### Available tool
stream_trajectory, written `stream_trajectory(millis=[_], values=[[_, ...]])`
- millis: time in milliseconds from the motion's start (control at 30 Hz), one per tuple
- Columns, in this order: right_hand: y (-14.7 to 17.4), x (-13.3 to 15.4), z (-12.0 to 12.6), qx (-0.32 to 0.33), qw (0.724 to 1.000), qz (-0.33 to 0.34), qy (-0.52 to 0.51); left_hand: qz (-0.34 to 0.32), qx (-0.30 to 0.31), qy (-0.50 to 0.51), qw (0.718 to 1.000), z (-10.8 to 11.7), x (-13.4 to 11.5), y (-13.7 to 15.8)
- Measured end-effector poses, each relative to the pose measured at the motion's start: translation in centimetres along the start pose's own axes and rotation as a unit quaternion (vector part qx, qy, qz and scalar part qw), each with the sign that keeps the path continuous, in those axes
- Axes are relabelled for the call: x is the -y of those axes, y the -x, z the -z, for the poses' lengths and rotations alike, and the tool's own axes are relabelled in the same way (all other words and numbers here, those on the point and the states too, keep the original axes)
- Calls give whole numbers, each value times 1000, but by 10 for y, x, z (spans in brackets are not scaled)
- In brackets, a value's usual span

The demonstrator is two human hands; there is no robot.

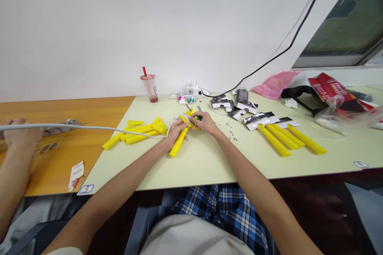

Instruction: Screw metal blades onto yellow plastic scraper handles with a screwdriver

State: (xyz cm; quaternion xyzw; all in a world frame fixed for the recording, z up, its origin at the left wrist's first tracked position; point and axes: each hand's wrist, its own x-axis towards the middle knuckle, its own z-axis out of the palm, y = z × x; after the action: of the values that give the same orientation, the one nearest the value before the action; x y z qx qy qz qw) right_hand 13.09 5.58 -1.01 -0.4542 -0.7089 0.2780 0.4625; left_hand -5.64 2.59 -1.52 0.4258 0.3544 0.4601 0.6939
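Observation:
My left hand (176, 132) is wrapped round a yellow plastic scraper handle (178, 146), its wide head up between both hands. Against that head, my right hand (207, 122) is closed on a small tool with a black-and-green handle (198, 118); its tip is hidden, so its exact kind does not show. More yellow handles (140, 132) with flared heads lie in a pile left of my hands. Small metal pieces (231, 132) are scattered on the table to the right of my right hand.
Yellow handles in black-and-white packaging (277, 137) lie to the right, near black-and-white cards (237, 112). A drink cup (150, 88) and power strip (194, 91) stand by the wall. A white cable (119, 128) crosses at left. A co-worker's hand (22, 133) is on the orange table.

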Motion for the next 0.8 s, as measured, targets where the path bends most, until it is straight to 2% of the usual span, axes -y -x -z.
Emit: stream_trajectory(millis=[267, 433, 567, 667, 800], values=[[3, -1, -5, 12, 1000, 5, -14, -3, -56, -9, 998, -2, 8, -2], [5, -5, -7, -29, 1000, -6, -1, -1, -73, 3, 997, -5, 2, 0], [5, -16, -4, -61, 996, -13, 67, -26, -105, 31, 994, 0, -8, -1], [6, -25, -2, -43, 990, -8, 136, -52, -128, 55, 989, 8, -17, -3], [10, -28, -7, 18, 979, 0, 205, -69, -149, 80, 983, 17, -29, -6]])
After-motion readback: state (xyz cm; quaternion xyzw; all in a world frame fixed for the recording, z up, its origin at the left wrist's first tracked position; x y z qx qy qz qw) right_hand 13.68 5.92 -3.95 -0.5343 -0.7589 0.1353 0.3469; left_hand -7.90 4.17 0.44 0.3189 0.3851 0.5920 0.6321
